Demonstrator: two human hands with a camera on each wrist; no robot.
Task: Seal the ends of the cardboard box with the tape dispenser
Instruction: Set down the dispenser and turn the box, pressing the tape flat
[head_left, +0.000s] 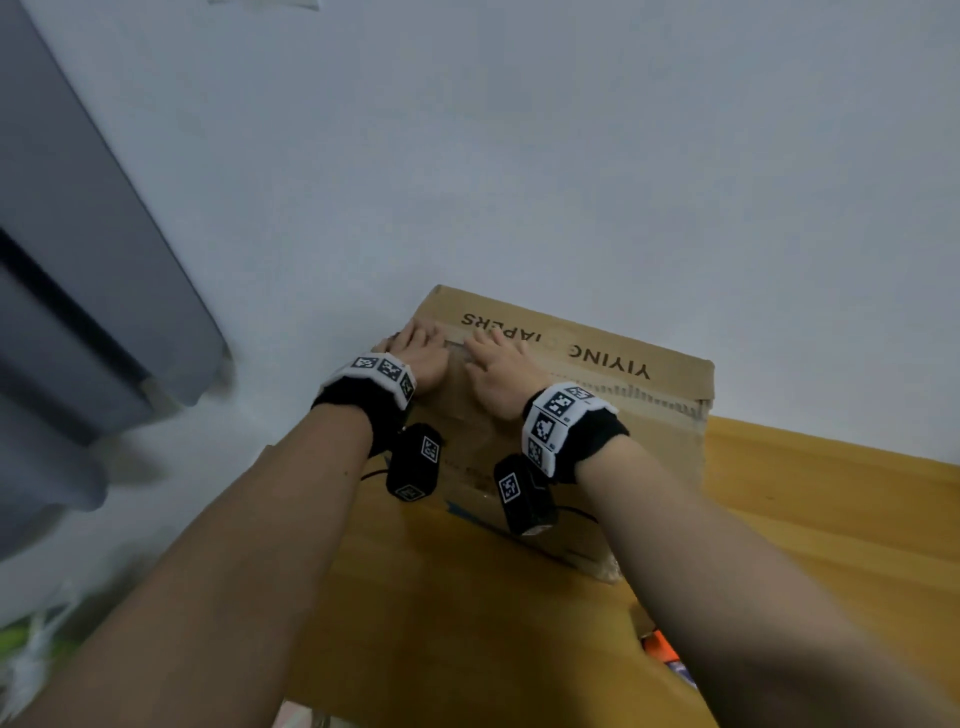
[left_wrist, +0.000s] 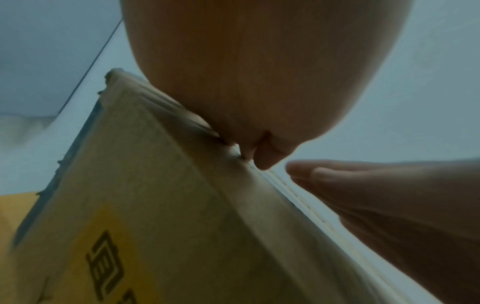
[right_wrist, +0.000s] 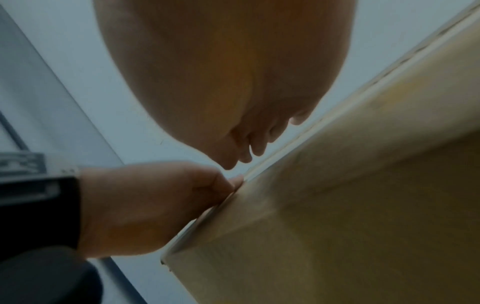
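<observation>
A brown cardboard box (head_left: 587, 364) printed "YIYING TAPERS" lies on a wooden table (head_left: 810, 499), with a glossy tape strip (head_left: 639, 397) running along its top seam. My left hand (head_left: 415, 352) and right hand (head_left: 496, 366) lie side by side, fingers stretched out, flat on the box top near its left end. In the left wrist view my left palm (left_wrist: 246, 82) presses on the box's top edge (left_wrist: 161, 195), with the right hand (left_wrist: 389, 205) beside it. The right wrist view shows my right palm (right_wrist: 221, 72) just above the box (right_wrist: 350, 205) and the left hand (right_wrist: 145, 205) touching its edge. No tape dispenser is plainly visible.
An orange and blue object (head_left: 662, 647) peeks out beside my right forearm at the table's near edge. Grey furniture (head_left: 78, 291) stands at the left over a pale floor (head_left: 519, 130). Something green (head_left: 21, 636) lies at the lower left.
</observation>
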